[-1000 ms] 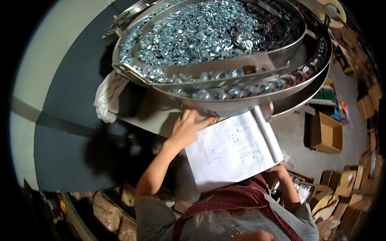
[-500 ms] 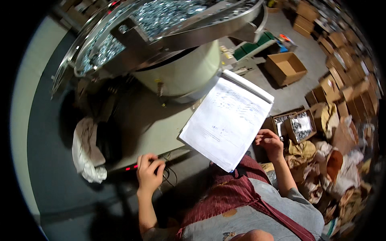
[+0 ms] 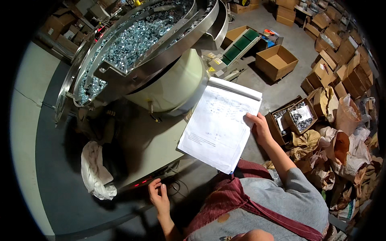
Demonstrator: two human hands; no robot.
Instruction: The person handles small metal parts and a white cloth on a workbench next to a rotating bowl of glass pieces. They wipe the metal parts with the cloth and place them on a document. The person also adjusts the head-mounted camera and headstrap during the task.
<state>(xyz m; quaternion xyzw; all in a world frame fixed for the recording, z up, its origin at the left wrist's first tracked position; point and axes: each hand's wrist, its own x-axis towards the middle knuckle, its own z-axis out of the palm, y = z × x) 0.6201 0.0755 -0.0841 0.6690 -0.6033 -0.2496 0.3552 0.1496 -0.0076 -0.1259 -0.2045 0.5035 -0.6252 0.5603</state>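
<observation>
My right hand (image 3: pixel 259 128) grips the right edge of a stack of white printed paper sheets (image 3: pixel 219 124), held out in front of my chest. My left hand (image 3: pixel 159 196) is down at the front edge of the machine table (image 3: pixel 155 144), fingers curled at a strip with small red lights (image 3: pixel 142 183). Above the table rises a cream drum carrying a big steel vibratory bowl (image 3: pixel 136 48) full of shiny metal nuts.
A crumpled white rag (image 3: pixel 95 170) hangs at the table's left front corner. Open cardboard boxes (image 3: pixel 276 61) stand on the concrete floor to the right, two holding metal parts (image 3: pixel 295 116), amid crumpled brown paper bags (image 3: pixel 333 148). Green trays (image 3: pixel 239 46) lie behind the machine.
My left hand has come down from under the bowl to the table's front edge with the red lights. The view has swung right and the papers stay in my right hand.
</observation>
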